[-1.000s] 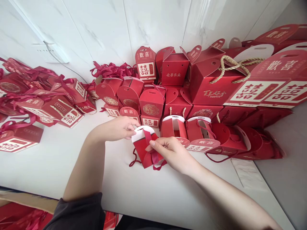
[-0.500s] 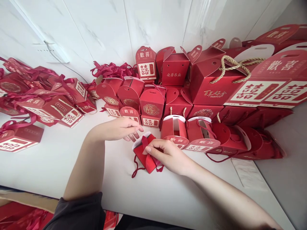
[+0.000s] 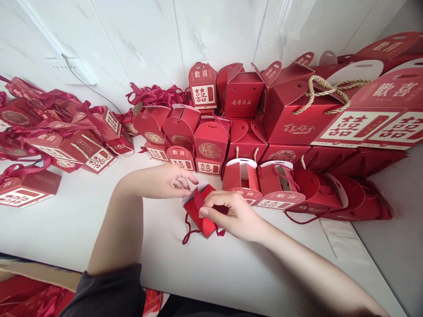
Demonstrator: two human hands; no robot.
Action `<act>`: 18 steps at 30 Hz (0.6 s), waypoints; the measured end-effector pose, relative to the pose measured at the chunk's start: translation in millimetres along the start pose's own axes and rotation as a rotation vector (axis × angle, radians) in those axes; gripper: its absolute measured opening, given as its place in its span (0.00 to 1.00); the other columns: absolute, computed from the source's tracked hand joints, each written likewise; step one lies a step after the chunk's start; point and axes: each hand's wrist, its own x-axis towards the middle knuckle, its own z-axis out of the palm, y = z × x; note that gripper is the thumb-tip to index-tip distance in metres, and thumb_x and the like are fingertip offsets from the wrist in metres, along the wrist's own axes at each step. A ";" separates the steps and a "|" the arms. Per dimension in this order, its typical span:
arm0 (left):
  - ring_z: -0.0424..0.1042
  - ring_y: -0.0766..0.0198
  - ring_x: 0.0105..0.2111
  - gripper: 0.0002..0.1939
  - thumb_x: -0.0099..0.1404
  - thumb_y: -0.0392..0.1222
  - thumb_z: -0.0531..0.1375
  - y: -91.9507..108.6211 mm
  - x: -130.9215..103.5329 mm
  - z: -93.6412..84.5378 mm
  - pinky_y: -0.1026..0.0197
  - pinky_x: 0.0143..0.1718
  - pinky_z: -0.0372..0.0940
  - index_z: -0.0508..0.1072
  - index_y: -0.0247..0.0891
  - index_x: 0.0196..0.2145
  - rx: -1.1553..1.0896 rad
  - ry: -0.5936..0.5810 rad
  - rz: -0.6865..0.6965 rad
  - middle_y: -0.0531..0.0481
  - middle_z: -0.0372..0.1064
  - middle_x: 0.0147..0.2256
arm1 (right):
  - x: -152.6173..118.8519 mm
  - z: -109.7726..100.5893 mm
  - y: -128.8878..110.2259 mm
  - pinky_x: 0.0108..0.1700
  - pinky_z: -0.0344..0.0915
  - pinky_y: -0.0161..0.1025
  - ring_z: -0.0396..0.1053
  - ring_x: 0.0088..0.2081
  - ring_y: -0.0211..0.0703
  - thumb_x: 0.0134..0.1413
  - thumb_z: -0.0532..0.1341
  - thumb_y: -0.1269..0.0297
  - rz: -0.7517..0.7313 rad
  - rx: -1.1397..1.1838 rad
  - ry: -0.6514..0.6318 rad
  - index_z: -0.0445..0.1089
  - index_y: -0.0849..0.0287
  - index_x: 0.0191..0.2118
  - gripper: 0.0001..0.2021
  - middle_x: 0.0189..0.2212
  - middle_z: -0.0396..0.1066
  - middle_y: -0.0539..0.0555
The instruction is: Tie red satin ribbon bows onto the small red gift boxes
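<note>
A small red box with white-lined flaps stands on the white table in front of me. A crimson ribbon runs over its top, and a dark red cord hangs from its left side. My right hand is over the box's right side, thumb and forefinger pinched on the ribbon. At the box's far left edge is my left hand, its fingers curled and slightly apart, with nothing visible between them.
Rows of red gift boxes stand behind and to the right. Ribboned boxes are piled at the left, and loose ribbons lie near the wall. A carton with red items is at the lower left.
My left hand's fingers have curled more and dipped toward the box's flap. My right hand's fingers have arched, leaving a wider gap behind the pinch. The box has barely moved.
</note>
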 end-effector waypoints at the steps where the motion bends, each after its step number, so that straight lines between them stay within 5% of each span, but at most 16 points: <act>1: 0.74 0.63 0.35 0.19 0.62 0.45 0.57 0.5 0.1 -0.2 0.67 0.34 0.63 0.74 0.46 0.50 0.011 0.004 0.005 0.52 0.76 0.39 | 0.0 0.1 0.0 0.37 0.66 0.34 0.71 0.33 0.38 0.64 0.58 0.62 -0.017 -0.003 -0.006 0.72 0.58 0.29 0.13 0.29 0.73 0.50; 8: 0.68 0.65 0.29 0.11 0.62 0.42 0.54 4.5 -1.2 -2.4 0.66 0.30 0.59 0.75 0.39 0.37 0.076 -0.004 0.057 0.52 0.73 0.31 | 0.9 1.3 4.4 0.40 0.65 0.37 0.70 0.35 0.40 0.64 0.57 0.63 -0.099 -0.122 0.003 0.72 0.57 0.31 0.11 0.30 0.74 0.51; 18: 0.69 0.62 0.29 0.10 0.60 0.44 0.56 -3.3 -0.3 -2.9 0.64 0.29 0.61 0.75 0.38 0.34 0.015 0.014 0.047 0.50 0.71 0.29 | -1.0 2.6 6.4 0.39 0.65 0.36 0.69 0.34 0.39 0.66 0.55 0.66 -0.150 -0.187 0.152 0.72 0.58 0.37 0.09 0.34 0.72 0.53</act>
